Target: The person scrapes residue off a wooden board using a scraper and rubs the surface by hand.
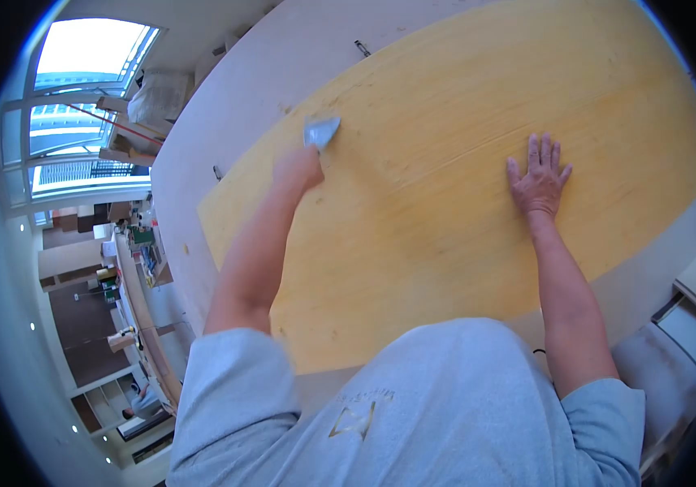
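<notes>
A yellow wooden board [437,243] with scuffs and darker streaks lies in front of me. My left hand [298,169] is closed around a putty knife, over the board's left part. The wide metal blade [321,131] of the putty knife points away from me, and its handle is hidden in my fist. Whether the blade's edge touches the board, I cannot tell. Farther right, my right hand [537,185] lies flat, palm down, on the board with its fingers spread and nothing in it.
Under the board is a pale tabletop [230,101]. A small dark object [362,49] lies by the board's far edge, another [217,172] by its left corner. At left are windows [80,130], a cluttered workbench [146,312] and another person [143,402].
</notes>
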### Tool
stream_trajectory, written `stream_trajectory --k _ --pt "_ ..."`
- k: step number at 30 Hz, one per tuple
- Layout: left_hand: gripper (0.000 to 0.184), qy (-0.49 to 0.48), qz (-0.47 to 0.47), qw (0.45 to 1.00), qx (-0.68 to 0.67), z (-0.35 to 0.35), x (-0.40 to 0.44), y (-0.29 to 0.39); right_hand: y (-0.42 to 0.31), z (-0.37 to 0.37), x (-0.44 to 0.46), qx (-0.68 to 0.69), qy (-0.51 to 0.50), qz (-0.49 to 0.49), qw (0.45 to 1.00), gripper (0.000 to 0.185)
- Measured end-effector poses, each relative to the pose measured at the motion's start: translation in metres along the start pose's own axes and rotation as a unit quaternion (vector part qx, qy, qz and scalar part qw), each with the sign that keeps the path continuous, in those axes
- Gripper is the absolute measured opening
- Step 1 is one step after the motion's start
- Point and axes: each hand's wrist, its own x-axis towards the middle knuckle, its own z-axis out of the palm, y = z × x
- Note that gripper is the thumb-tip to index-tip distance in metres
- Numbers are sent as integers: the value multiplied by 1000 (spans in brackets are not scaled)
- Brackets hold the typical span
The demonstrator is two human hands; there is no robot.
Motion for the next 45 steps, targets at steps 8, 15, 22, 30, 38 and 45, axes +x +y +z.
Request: stream_trajectory --k 8,15,22,30,38,45 --pt "34 -3 30 1000 7 -3 -2 6 0 -3 -1 -3 3 -3 1000 78" --pt "30 27 37 998 30 -29 15 4 2 0 0 4 7 -5 1000 77" --pt "29 56 63 996 26 -6 114 -9 -1 -6 -3 -13 -10 -2 1000 77" --pt "29 26 56 997 48 -45 25 37 0 -6 -5 5 -21 8 1000 77" --pt "32 24 36 999 27 -64 73 53 2 -3 -4 18 14 -2 1000 78" --pt "32 34 55 998 25 -40 53 55 2 -7 -5 25 -20 1 999 77"
